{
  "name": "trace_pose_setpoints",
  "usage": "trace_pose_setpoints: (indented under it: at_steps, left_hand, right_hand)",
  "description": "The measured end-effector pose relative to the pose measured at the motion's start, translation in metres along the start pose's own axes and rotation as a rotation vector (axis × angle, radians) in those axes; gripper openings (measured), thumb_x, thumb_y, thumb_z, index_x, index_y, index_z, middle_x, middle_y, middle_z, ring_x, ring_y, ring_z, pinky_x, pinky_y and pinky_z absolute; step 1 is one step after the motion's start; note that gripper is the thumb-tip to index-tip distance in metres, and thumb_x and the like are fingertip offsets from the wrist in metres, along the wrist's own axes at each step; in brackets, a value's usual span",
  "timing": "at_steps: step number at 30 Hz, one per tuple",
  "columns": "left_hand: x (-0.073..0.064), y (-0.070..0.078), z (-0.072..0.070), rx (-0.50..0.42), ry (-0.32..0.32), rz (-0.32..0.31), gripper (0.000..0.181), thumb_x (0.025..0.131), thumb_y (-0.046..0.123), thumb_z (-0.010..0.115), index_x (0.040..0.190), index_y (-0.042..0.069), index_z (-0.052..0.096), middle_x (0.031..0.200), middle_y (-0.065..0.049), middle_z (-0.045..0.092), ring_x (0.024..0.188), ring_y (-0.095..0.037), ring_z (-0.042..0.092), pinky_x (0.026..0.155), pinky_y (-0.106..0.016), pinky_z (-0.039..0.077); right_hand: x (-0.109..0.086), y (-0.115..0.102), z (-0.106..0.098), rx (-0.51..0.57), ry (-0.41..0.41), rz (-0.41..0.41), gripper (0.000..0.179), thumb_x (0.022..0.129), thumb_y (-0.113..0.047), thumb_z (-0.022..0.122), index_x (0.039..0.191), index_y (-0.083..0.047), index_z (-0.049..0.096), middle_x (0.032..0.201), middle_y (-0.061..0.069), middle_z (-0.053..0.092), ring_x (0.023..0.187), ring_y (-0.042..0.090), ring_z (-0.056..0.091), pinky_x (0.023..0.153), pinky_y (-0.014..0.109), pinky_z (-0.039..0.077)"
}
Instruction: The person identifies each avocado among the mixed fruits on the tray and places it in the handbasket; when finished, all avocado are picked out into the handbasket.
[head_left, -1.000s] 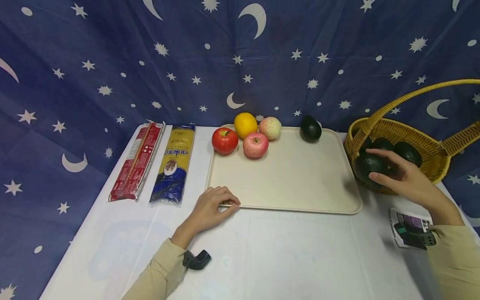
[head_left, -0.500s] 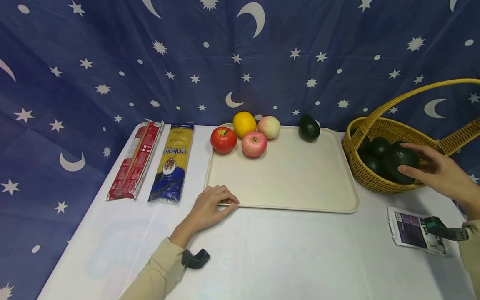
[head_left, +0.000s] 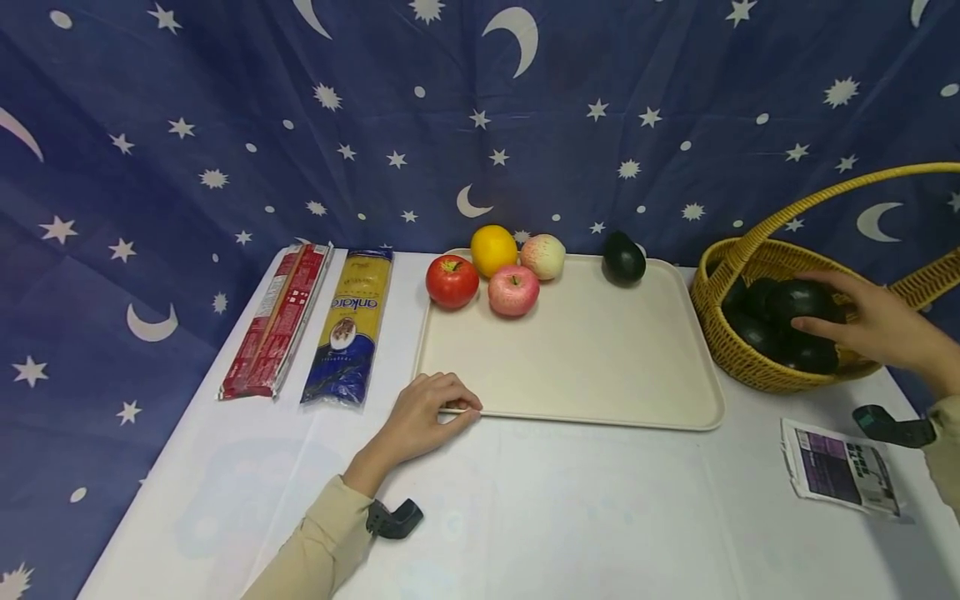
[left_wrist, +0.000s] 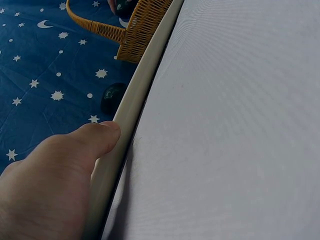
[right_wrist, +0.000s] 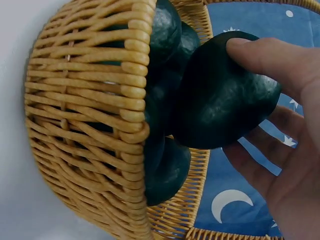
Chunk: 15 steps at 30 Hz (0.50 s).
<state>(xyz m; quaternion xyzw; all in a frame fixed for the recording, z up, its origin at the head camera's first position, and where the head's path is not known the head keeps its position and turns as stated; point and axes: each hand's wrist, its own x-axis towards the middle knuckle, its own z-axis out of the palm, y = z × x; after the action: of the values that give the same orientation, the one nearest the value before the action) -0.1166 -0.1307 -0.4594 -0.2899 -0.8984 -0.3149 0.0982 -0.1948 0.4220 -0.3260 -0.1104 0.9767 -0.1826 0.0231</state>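
In the head view my right hand (head_left: pixel 873 321) grips a dark green avocado (head_left: pixel 804 302) over the wicker basket (head_left: pixel 738 354). The right wrist view shows this avocado (right_wrist: pixel 227 95) between thumb and fingers, tilted, beside the basket's woven rim (right_wrist: pixel 135 100). Several more avocados (right_wrist: pixel 167 172) lie in the basket under and beside it. My left hand (head_left: pixel 431 417) holds the near rim of the beige tray (head_left: pixel 585 358), fingers bent over the edge. Its thumb (left_wrist: pixel 102 137) lies along that rim in the left wrist view.
At the tray's back left sit a red tomato-like fruit (head_left: pixel 452 282), a yellow fruit (head_left: pixel 493 250), a peach (head_left: pixel 543 256) and a pink apple (head_left: pixel 513 291). One avocado (head_left: pixel 624 258) lies back right. Two long packets (head_left: pixel 277 325) stand left; a purple-white packet (head_left: pixel 840 467) lies right.
My right hand has moved right with an avocado from the basket's left rim to over its middle, then slightly up. Another avocado now shows beneath. The left hand stays on the tray rim.
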Motion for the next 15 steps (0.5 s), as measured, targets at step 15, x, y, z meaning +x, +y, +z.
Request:
trace_pose_setpoints:
  at_steps: [15]
  left_hand:
    - [-0.001, 0.000, 0.000, -0.010, 0.005, 0.002, 0.008, 0.084, 0.033, 0.070, 0.091, 0.033, 0.069, 0.086, 0.021, 0.060, 0.080, 0.005, 0.053, 0.072, -0.022, 0.034]
  right_hand:
    - [0.017, 0.005, -0.005, -0.111, -0.045, 0.032, 0.075, 0.089, -0.026, 0.065, 0.145, 0.002, 0.025, 0.131, 0.040, 0.029, 0.105, 0.057, 0.040, 0.081, 0.070, 0.037]
